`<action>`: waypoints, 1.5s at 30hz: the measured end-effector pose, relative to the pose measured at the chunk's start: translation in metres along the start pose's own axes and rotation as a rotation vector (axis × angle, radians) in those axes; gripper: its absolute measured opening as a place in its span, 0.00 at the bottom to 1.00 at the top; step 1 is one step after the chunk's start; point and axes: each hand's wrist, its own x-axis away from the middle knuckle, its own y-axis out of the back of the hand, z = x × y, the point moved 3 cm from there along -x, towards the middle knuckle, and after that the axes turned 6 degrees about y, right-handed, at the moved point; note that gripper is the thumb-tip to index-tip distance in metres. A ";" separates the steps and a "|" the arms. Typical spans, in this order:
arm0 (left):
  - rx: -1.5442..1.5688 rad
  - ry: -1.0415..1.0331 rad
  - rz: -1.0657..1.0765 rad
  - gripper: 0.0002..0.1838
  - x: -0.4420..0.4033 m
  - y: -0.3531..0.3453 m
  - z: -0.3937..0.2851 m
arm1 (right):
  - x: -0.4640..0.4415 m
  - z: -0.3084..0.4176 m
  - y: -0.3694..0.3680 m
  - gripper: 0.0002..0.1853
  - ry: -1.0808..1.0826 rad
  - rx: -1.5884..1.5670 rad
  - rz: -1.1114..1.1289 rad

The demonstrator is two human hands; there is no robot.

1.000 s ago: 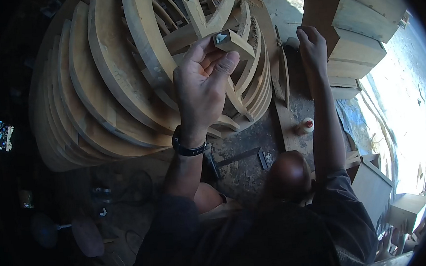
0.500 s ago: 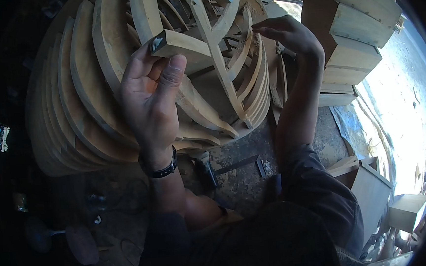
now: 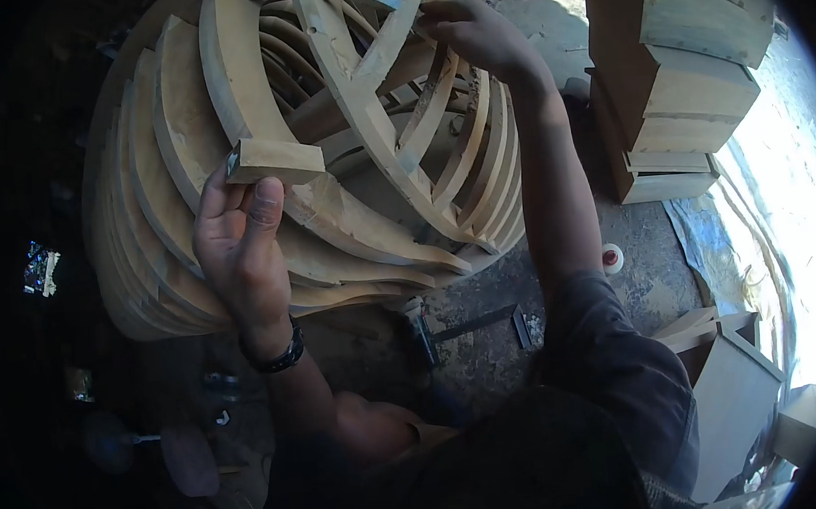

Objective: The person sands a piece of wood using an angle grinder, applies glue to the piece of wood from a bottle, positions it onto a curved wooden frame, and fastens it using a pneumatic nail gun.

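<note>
A short wooden block (image 3: 278,159) is pinched between the thumb and fingers of my left hand (image 3: 245,252), its left end marked pale. It sits in front of the lower end of a wide curved rib (image 3: 242,72) of a large rounded wooden frame; whether they touch I cannot tell. My right hand (image 3: 478,37) is at the top of the frame, its bent fingers by the upper end of a slanting slat (image 3: 393,33). What those fingers hold, if anything, is hidden. A long crossing strip (image 3: 355,112) runs between my hands.
Stacked wooden boxes (image 3: 694,88) stand at the right, with another open-ended box (image 3: 735,402) below. A square (image 3: 474,325), a hammer-like tool (image 3: 420,334) and a white bottle with a red cap (image 3: 613,258) are on the stained surface. A round frame edge lies at the left.
My left hand has moved left and down with the block. My right hand has moved left and up from the frame's right side to its top. The view has shifted.
</note>
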 end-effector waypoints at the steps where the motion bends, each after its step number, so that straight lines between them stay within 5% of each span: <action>1: -0.021 0.004 0.006 0.24 -0.001 -0.006 -0.001 | 0.001 -0.002 -0.007 0.23 -0.096 -0.205 0.026; 4: 0.020 -0.012 -0.063 0.24 -0.009 -0.025 0.000 | 0.001 -0.010 -0.010 0.22 -0.188 -0.502 0.065; 6: 0.012 -0.006 0.004 0.24 -0.016 -0.036 0.002 | 0.002 -0.008 -0.002 0.22 -0.059 -0.642 0.166; 9: 0.018 -0.012 0.043 0.24 -0.026 -0.056 0.002 | 0.004 -0.008 0.008 0.22 -0.220 -0.599 0.126; 14: -0.109 -0.011 0.032 0.23 -0.051 -0.092 0.011 | 0.006 -0.009 0.001 0.18 -0.189 -0.439 -0.040; 16: -0.155 -0.018 0.015 0.23 -0.064 -0.104 0.012 | 0.001 -0.009 0.020 0.19 -0.128 -0.751 0.172; 19: -0.359 -0.026 0.053 0.20 -0.084 -0.119 0.017 | 0.015 0.022 0.048 0.15 -0.148 -0.784 0.020; 23: -0.434 -0.020 0.061 0.17 -0.107 -0.136 0.026 | 0.022 0.037 0.076 0.16 0.218 -0.283 0.116; 27: -0.532 -0.065 0.094 0.16 -0.120 -0.147 0.030 | 0.022 0.038 0.074 0.17 0.018 -0.385 0.245; 29: -0.480 -0.087 0.196 0.24 -0.130 -0.146 0.038 | 0.015 0.027 0.063 0.16 0.238 -0.313 0.063; 33: -0.257 0.109 0.200 0.20 -0.135 -0.160 0.026 | 0.015 0.021 0.060 0.15 0.132 -0.274 0.062; 35: -0.655 -0.088 0.117 0.18 -0.141 -0.146 0.021 | 0.015 0.014 0.060 0.16 -0.073 -0.095 0.062; 38: -0.958 -0.143 -0.047 0.18 -0.146 -0.135 0.001 | 0.013 -0.006 0.049 0.17 -0.053 -0.069 0.049; 43: -1.056 -0.137 0.048 0.19 -0.145 -0.132 0.002 | 0.012 -0.011 0.039 0.17 -0.082 -0.105 0.086; 45: -1.250 -0.387 -0.072 0.22 -0.148 -0.136 0.014 | 0.010 -0.014 0.034 0.16 -0.077 -0.102 0.087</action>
